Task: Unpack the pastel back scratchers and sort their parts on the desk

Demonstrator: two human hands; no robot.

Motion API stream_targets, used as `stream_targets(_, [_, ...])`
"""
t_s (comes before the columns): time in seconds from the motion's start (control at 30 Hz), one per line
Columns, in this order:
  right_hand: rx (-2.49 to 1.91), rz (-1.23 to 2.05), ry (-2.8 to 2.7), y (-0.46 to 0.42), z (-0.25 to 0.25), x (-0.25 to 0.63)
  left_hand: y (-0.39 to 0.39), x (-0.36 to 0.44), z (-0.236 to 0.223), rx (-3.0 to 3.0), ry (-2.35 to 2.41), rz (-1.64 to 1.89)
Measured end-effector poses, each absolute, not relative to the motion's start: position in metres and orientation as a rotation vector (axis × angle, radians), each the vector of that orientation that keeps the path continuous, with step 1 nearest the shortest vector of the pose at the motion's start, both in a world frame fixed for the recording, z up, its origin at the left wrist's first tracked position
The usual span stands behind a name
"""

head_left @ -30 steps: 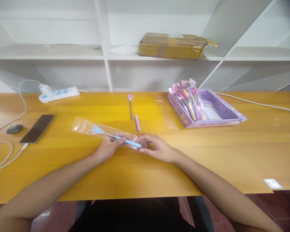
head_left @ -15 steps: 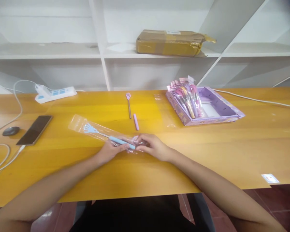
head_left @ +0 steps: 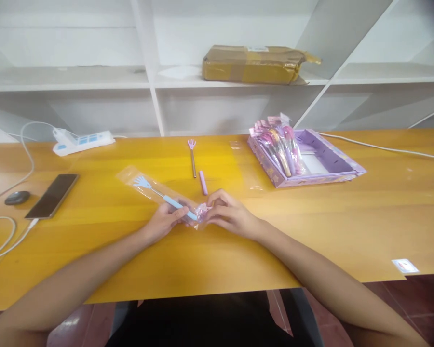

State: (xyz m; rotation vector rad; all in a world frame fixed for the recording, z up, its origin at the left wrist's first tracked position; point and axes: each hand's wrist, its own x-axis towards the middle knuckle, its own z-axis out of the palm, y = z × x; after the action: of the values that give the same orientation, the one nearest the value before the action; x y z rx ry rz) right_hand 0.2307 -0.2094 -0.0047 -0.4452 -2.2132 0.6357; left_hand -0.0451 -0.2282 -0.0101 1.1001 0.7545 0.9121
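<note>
My left hand point(head_left: 169, 218) is closed on a light blue back scratcher point(head_left: 175, 202), its thumb lying over the handle. The scratcher has a hand-shaped head and a thin metal rod, and lies inside a clear plastic bag point(head_left: 130, 174). With bent fingers, my right hand point(head_left: 231, 214) pinches the crumpled, pink-printed end of that bag; its fingertips are partly hidden. Beyond my hands, a pink-purple back scratcher head on a metal rod point(head_left: 193, 159) lies on the table. A separate purple handle tube point(head_left: 203, 182) rests beside it.
A purple cardboard tray point(head_left: 347, 168) at the right holds several bagged back scratchers point(head_left: 280, 147). To the left are a phone point(head_left: 52, 196), a mouse point(head_left: 17, 197), cables and a power strip point(head_left: 85, 143). A taped brown package point(head_left: 255, 65) sits on the shelf behind.
The bagged blue scratcher has shifted slightly right and tilted more steeply. My right fingers have changed their hold at the bag's end, where the pink print shows more.
</note>
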Motion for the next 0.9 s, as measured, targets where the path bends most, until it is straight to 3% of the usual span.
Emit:
stream_targets(0.3, [-0.448,0.794,-2.194,-0.221,0.000,0.218,-0.230,-0.051,-0.009,1.449,0.786,0.582])
stream_targets(0.9, [-0.708,0.893,-2.048,-0.229,-0.016,0.209,-0.239,-0.048,0.001,1.541,0.876,0.501])
